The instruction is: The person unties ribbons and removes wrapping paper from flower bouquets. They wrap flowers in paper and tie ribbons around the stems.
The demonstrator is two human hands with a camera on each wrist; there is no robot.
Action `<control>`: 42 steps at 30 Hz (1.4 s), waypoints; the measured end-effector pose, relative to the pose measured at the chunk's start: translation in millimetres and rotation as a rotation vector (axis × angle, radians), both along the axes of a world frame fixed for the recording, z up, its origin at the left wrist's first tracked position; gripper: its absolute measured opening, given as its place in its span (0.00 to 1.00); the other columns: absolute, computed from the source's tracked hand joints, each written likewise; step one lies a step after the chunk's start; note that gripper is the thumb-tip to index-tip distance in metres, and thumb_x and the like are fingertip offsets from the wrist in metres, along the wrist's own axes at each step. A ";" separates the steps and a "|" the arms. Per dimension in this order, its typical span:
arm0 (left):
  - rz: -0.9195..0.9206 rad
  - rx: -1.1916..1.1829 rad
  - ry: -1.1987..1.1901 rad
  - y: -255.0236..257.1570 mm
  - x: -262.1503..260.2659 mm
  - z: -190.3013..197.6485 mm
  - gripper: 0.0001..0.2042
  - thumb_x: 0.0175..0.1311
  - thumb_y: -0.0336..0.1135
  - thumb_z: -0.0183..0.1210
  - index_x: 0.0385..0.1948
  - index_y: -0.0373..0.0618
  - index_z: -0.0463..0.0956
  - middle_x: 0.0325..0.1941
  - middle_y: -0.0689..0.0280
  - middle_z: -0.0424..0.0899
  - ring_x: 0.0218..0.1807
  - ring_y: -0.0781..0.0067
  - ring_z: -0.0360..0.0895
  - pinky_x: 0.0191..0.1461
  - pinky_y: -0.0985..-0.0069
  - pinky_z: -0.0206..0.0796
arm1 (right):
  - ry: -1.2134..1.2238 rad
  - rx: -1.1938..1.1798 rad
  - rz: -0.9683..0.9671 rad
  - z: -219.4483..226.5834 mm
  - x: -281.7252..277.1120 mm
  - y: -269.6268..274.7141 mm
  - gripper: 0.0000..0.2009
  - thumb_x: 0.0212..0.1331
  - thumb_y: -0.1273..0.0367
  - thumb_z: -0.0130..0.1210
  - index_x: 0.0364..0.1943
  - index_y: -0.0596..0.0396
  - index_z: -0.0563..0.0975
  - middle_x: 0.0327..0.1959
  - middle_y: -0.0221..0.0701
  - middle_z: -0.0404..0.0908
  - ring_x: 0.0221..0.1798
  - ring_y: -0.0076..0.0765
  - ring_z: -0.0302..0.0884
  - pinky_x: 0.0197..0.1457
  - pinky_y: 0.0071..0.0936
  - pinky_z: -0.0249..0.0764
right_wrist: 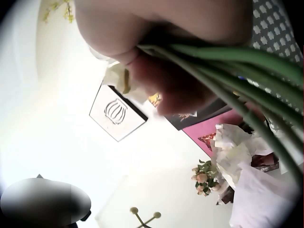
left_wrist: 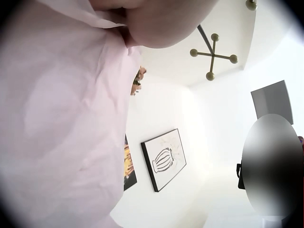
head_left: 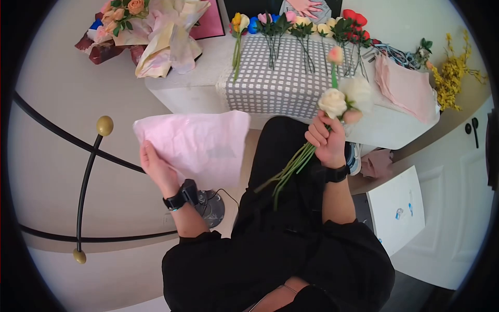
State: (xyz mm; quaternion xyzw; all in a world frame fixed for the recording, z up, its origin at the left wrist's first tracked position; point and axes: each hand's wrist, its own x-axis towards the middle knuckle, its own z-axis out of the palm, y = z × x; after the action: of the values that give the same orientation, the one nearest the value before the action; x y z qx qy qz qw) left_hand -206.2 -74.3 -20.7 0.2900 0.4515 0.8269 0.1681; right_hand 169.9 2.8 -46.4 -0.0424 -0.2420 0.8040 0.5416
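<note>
Head view: creased pale pink sheet [head_left: 200,148]

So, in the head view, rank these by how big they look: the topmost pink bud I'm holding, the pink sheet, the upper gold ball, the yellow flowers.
1. Pink sheet
2. Yellow flowers
3. Upper gold ball and topmost pink bud: too alike to rank

Legible texts, labels, brands, numbers or signs: none. White flat rectangular panel [head_left: 387,200], lower right of head view: small blue marks [head_left: 399,213], too small to read.
</note>
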 end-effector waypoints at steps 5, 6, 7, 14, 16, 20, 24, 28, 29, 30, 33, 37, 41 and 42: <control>0.071 0.008 -0.047 -19.9 -28.6 7.3 0.10 0.71 0.35 0.50 0.41 0.36 0.73 0.43 0.63 0.79 0.46 0.76 0.75 0.51 0.78 0.67 | -0.355 -0.029 0.076 63.3 -65.5 53.9 0.04 0.63 0.71 0.45 0.36 0.53 0.71 0.13 0.16 0.52 0.12 0.15 0.46 0.16 0.18 0.47; 0.079 0.009 -0.050 -21.1 -31.6 5.1 0.10 0.71 0.35 0.50 0.41 0.36 0.73 0.43 0.63 0.79 0.46 0.76 0.75 0.51 0.78 0.67 | -0.396 -0.017 0.080 73.8 -84.5 74.8 0.04 0.62 0.71 0.46 0.36 0.54 0.71 0.13 0.15 0.52 0.12 0.15 0.46 0.16 0.18 0.47; 0.049 -0.004 -0.043 -21.3 -32.8 2.0 0.11 0.70 0.35 0.50 0.43 0.36 0.72 0.45 0.63 0.78 0.47 0.76 0.75 0.53 0.78 0.67 | -0.376 -0.015 0.098 79.3 -103.9 98.9 0.03 0.62 0.71 0.47 0.36 0.54 0.71 0.13 0.15 0.53 0.12 0.15 0.46 0.16 0.18 0.47; -0.081 -0.078 -0.078 -20.0 -35.5 -19.6 0.11 0.70 0.36 0.50 0.44 0.37 0.73 0.43 0.64 0.80 0.44 0.78 0.75 0.50 0.80 0.66 | -0.551 -0.040 -0.004 79.8 -238.5 250.3 0.02 0.54 0.76 0.49 0.27 0.56 0.70 0.14 0.20 0.56 0.13 0.19 0.49 0.16 0.21 0.50; -0.071 -0.097 -0.088 -20.8 -36.0 -21.9 0.11 0.70 0.36 0.50 0.44 0.37 0.74 0.42 0.65 0.80 0.44 0.78 0.75 0.49 0.80 0.66 | -0.729 -0.045 -0.157 75.6 -267.8 278.8 0.05 0.55 0.75 0.52 0.25 0.56 0.68 0.16 0.24 0.59 0.14 0.22 0.52 0.17 0.24 0.54; -0.082 -0.158 -0.122 -17.2 -36.4 -27.8 0.11 0.71 0.36 0.50 0.44 0.37 0.74 0.41 0.65 0.80 0.42 0.79 0.75 0.48 0.80 0.66 | -0.878 -0.026 -0.244 60.3 -305.3 319.1 0.09 0.55 0.75 0.55 0.23 0.56 0.67 0.17 0.28 0.61 0.15 0.26 0.58 0.17 0.28 0.58; -0.148 -0.198 -0.163 -8.2 -42.1 -44.5 0.12 0.71 0.36 0.50 0.44 0.36 0.74 0.40 0.66 0.81 0.41 0.80 0.74 0.48 0.80 0.66 | -1.063 0.092 -0.204 36.7 -322.9 339.9 0.10 0.53 0.73 0.60 0.23 0.60 0.70 0.19 0.32 0.69 0.14 0.29 0.65 0.14 0.29 0.63; -0.195 -0.208 -0.187 3.3 -37.9 -50.8 0.11 0.71 0.36 0.50 0.42 0.36 0.75 0.39 0.66 0.81 0.41 0.80 0.74 0.48 0.81 0.66 | -1.122 0.066 -0.165 26.2 -324.2 341.3 0.08 0.51 0.73 0.62 0.29 0.62 0.75 0.20 0.35 0.73 0.18 0.36 0.73 0.17 0.32 0.71; -0.206 -0.207 -0.190 5.1 -35.1 -49.6 0.11 0.71 0.36 0.50 0.42 0.36 0.75 0.39 0.66 0.81 0.40 0.80 0.74 0.48 0.81 0.66 | -1.148 0.041 -0.097 30.6 -322.0 343.7 0.10 0.49 0.72 0.64 0.31 0.63 0.76 0.21 0.37 0.74 0.20 0.38 0.77 0.19 0.34 0.74; -0.217 -0.209 -0.191 5.0 -33.6 -48.4 0.11 0.71 0.36 0.50 0.41 0.37 0.75 0.39 0.66 0.81 0.40 0.80 0.74 0.47 0.81 0.66 | -1.149 0.036 -0.102 28.1 -321.5 352.2 0.10 0.49 0.72 0.64 0.31 0.63 0.76 0.21 0.37 0.74 0.20 0.38 0.77 0.19 0.34 0.74; -0.258 -0.187 -0.181 4.6 -32.4 -51.4 0.11 0.71 0.36 0.49 0.41 0.37 0.76 0.39 0.67 0.81 0.40 0.81 0.74 0.47 0.81 0.66 | -1.379 0.245 -0.160 38.2 -313.3 357.9 0.16 0.43 0.66 0.68 0.31 0.64 0.77 0.26 0.42 0.78 0.20 0.36 0.77 0.21 0.33 0.74; -0.290 -0.152 -0.157 2.7 -26.9 -44.0 0.11 0.71 0.35 0.49 0.41 0.37 0.76 0.39 0.67 0.81 0.40 0.81 0.74 0.47 0.81 0.66 | -1.699 0.525 -0.179 75.5 -284.7 338.6 0.21 0.45 0.58 0.65 0.28 0.67 0.78 0.25 0.41 0.79 0.19 0.35 0.77 0.21 0.30 0.72; -0.329 -0.100 -0.151 -0.5 -18.9 -33.2 0.11 0.71 0.35 0.49 0.41 0.37 0.76 0.40 0.68 0.81 0.41 0.81 0.74 0.48 0.81 0.66 | -1.944 0.861 -0.359 117.3 -253.8 288.4 0.29 0.47 0.47 0.59 0.28 0.68 0.78 0.21 0.35 0.79 0.21 0.33 0.78 0.25 0.28 0.73; -0.345 -0.085 -0.161 -2.0 -16.3 -30.2 0.11 0.71 0.35 0.49 0.42 0.37 0.76 0.41 0.67 0.81 0.42 0.81 0.74 0.49 0.81 0.66 | -1.961 0.949 -0.435 121.5 -248.1 278.5 0.30 0.46 0.45 0.58 0.28 0.67 0.78 0.20 0.33 0.79 0.22 0.33 0.78 0.26 0.27 0.73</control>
State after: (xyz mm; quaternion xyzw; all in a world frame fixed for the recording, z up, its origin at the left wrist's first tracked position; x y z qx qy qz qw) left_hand -222.4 -76.3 -50.9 0.2887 0.4146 0.7866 0.3550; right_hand -78.2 281.3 75.1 -0.4898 -0.8361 0.1358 0.2063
